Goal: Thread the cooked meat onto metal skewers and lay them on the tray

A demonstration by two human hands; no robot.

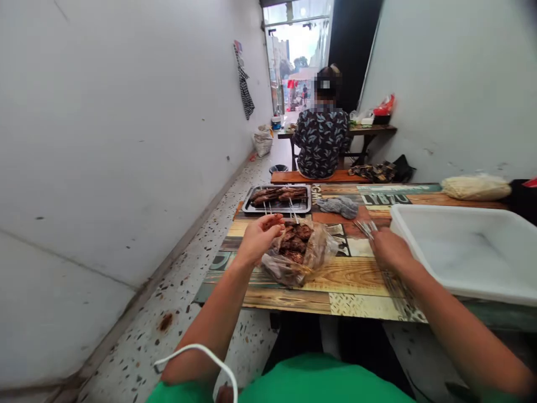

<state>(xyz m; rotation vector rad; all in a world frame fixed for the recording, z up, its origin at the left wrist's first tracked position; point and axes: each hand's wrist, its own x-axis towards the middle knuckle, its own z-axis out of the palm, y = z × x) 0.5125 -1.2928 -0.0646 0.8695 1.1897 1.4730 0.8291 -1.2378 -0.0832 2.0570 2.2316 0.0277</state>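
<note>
My left hand [260,239] hovers at the left edge of a clear plastic bag [321,252] of dark, reddish-brown meat pieces [293,244]. Its fingers are bent with a gap to the thumb, and nothing shows between them. On the right, my right hand [391,249] is closed over a bundle of thin metal skewers [394,291]; their ends stick out above and below it. Beyond the bag lies a metal tray [247,210] with skewered meat [279,195], the skewer ends pointing towards me.
A large white plastic tub [419,252] stands right of the skewers. A grey cloth [340,207] lies beside the metal tray, and a wrapped pale bundle [476,186] at the far right. Ahead, a person [322,140] sits facing away at another table [373,130].
</note>
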